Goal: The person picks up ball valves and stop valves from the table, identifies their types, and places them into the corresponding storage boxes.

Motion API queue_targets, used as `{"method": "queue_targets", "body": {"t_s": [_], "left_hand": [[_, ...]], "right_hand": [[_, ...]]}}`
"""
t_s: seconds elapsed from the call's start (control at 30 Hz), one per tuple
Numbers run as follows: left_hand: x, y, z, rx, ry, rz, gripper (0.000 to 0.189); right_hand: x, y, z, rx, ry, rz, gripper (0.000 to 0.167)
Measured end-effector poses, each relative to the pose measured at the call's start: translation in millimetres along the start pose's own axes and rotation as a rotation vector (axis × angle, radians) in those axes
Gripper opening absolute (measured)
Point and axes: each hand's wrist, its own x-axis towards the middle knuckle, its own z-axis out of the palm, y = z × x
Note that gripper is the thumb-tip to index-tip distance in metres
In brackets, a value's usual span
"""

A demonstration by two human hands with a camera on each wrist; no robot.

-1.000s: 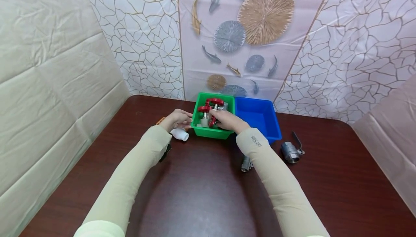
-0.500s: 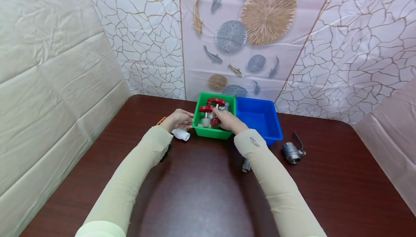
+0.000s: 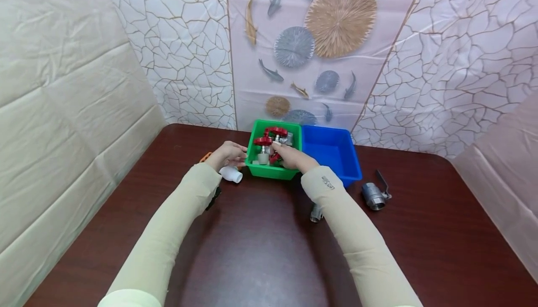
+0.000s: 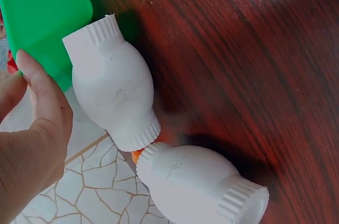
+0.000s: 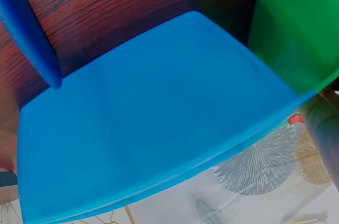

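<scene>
My left hand [image 3: 231, 154] pinches the near-left rim of the green bin [image 3: 273, 172] between thumb and fingers; the left wrist view shows the fingertips at the rim. Inside the bin stand several gate valves with red handwheels [image 3: 263, 141] and pale bodies. My right hand [image 3: 292, 156] reaches in over the front rim, its fingers around a red-handled valve [image 3: 275, 158] low in the bin, partly hidden by the hand. Beside the left hand, two white bulbous plastic pipe fittings [image 4: 114, 86] with ribbed ends lie on the table.
The blue bin [image 3: 332, 150] stands against the green bin's right side. A metal ball valve [image 3: 373, 196] with a dark lever lies to its right. A smaller metal valve [image 3: 316, 213] shows beside the right forearm. Orange parts [image 3: 206, 156] show behind the left hand. A patterned cloth wall [image 3: 193, 64] closes the back.
The head view shifts slightly. Both hands stay at the green bin, the right fingers moving only a little around the red-handled valve.
</scene>
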Motion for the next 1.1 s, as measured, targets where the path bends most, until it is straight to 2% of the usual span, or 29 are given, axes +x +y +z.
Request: {"method": "queue_targets", "body": {"t_s": [0.17, 0.33, 0.6, 0.83, 1.1], "left_hand": [[-0.2, 1.2, -1.0, 0.008, -0.009, -0.008, 0.040], [-2.1, 3.0, -0.6, 0.012, -0.011, -0.003, 0.040], [-1.8, 1.8, -0.1, -0.012, -0.020, -0.014, 0.041], [-0.3, 0.7, 0.2, -0.013, -0.024, -0.019, 0.040], [-1.3, 2.5, 2.3, 0.000, -0.011, -0.017, 0.039]], "right_hand": [[-4.1, -0.3, -3.5, 0.024, -0.045, 0.007, 0.032], [-9.4, 0.5, -5.6, 0.016, -0.023, -0.022, 0.033], [-16.2, -2.5, -4.7, 0.014, 0.006, -0.024, 0.039], [-21.1, -6.8, -6.8, 0.000, 0.058, -0.064, 0.037], [-25.8, -7.1, -8.6, -0.034, 0.073, -0.052, 0.037]]}}
